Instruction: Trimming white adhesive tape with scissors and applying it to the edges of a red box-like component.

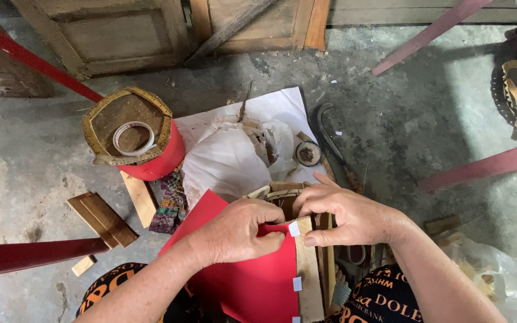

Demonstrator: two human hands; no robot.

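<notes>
Head view, left hand (pixel 234 233) fingers pinching red sheet (pixel 252 287) edge, right hand (pixel 345 215) fingers pressed on bamboo frame (pixel 309 269) beside it

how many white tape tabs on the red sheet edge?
3 along the red sheet: one between the left hand and right hand, one lower, one at the frame bottom. The hands may hide more.

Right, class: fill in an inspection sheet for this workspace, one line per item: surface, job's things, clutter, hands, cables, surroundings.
Surface: bare concrete floor, stained and dusty.
Job's things: red sheet with small white tape tabs along its edge, laid against a flat wooden strip.
Clutter: red container with woven rim holding a tape roll; crumpled white paper; wood offcuts; curved blade.
Hands: left hand pinches the sheet's edge; right hand presses the strip.
Cables: nothing seen.
Surroundings: wooden door panels; red poles.
</notes>
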